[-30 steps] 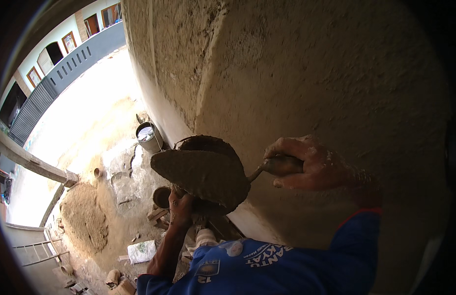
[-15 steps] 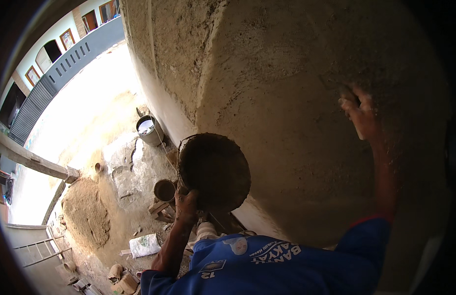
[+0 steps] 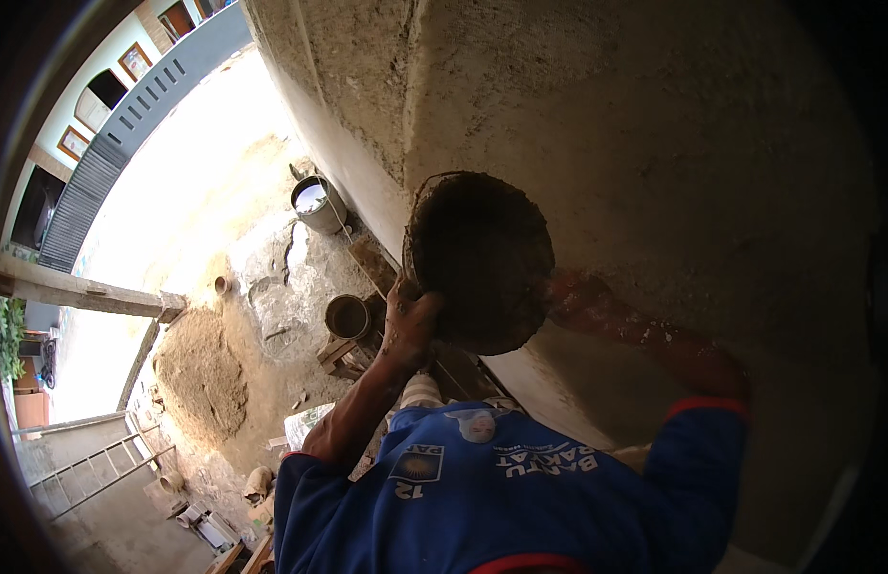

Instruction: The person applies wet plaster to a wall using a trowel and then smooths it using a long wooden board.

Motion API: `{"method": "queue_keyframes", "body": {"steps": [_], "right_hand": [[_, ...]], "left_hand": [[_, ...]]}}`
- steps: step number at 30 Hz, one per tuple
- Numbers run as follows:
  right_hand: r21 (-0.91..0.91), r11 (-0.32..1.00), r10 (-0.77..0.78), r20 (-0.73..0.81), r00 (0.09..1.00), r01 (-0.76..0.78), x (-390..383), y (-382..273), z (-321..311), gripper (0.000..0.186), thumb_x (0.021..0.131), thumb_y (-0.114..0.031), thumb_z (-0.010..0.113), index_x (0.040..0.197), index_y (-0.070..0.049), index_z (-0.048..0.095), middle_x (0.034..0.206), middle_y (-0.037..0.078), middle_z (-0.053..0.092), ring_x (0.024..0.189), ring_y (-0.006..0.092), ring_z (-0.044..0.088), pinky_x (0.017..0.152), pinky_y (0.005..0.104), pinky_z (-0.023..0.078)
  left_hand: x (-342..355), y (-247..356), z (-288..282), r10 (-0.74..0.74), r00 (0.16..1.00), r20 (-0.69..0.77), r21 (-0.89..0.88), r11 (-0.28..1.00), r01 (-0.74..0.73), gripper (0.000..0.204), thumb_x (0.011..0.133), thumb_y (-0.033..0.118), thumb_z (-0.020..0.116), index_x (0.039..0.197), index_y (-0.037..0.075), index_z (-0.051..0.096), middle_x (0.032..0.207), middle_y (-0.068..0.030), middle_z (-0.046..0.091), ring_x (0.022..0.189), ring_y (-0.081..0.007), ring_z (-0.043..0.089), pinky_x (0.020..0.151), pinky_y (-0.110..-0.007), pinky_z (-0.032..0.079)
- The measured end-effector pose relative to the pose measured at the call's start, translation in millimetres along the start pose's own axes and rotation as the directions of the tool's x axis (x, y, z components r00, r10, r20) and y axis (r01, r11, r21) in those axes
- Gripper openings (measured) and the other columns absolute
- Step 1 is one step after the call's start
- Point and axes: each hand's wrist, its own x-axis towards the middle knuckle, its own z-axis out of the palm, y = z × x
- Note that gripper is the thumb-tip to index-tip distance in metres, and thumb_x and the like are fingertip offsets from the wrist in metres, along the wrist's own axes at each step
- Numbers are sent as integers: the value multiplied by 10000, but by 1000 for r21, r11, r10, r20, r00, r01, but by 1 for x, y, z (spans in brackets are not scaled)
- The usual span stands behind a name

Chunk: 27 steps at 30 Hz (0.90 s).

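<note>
I have one dark bucket [image 3: 463, 212] raised in front of the rough wall [image 3: 654, 163], its open mouth toward my camera. The left hand [image 3: 410, 320] grips its left rim, thumb over the edge. The right hand [image 3: 566, 295] is at the opposite rim, its fingers lost in shadow, so I cannot tell whether they hold anything. On the ground [image 3: 296, 368] I count two other containers: one grey pail [image 3: 324, 217] near the wall, one smaller brown pot [image 3: 348, 328] beside some wood pieces [image 3: 340, 357]. Farther out stand one sand mound [image 3: 200, 387] and one ladder [image 3: 92, 457].
</note>
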Motion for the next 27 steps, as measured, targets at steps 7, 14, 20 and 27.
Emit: {"method": "queue_keyframes", "body": {"steps": [7,14,20,27], "right_hand": [[207,-774,-451,483,751,-598,26,64,18,353,772,-177,599,1101,-61,540,887,162,606,803,304,614,683,385,509],[103,-786,-461,561,688,-610,45,152,106,370,762,-179,636,1086,-49,514,870,197,600,806,328,620,691,397,497],[287,-803,-344,492,800,-522,65,236,190,416,720,-161,683,1051,-44,461,847,158,608,791,274,632,680,384,498],[121,-926,-287,394,873,-358,71,268,228,333,726,-167,690,980,-17,536,912,152,597,821,261,617,674,344,501]], "left_hand": [[15,-34,-35,180,970,163,382,895,-230,85,739,89,551,728,11,585,643,-21,562,527,-101,528,461,-232,420],[9,-21,-24,-137,989,-49,58,989,139,103,744,82,549,796,0,583,664,-16,554,537,-90,519,459,-226,412],[4,-31,-50,-99,993,-58,50,993,102,216,771,82,575,940,-50,567,803,-59,602,648,-104,572,549,-231,471],[-13,-13,-61,-23,974,-225,-15,1000,20,129,732,107,532,781,14,605,673,20,542,556,-66,486,480,-215,380]]}}
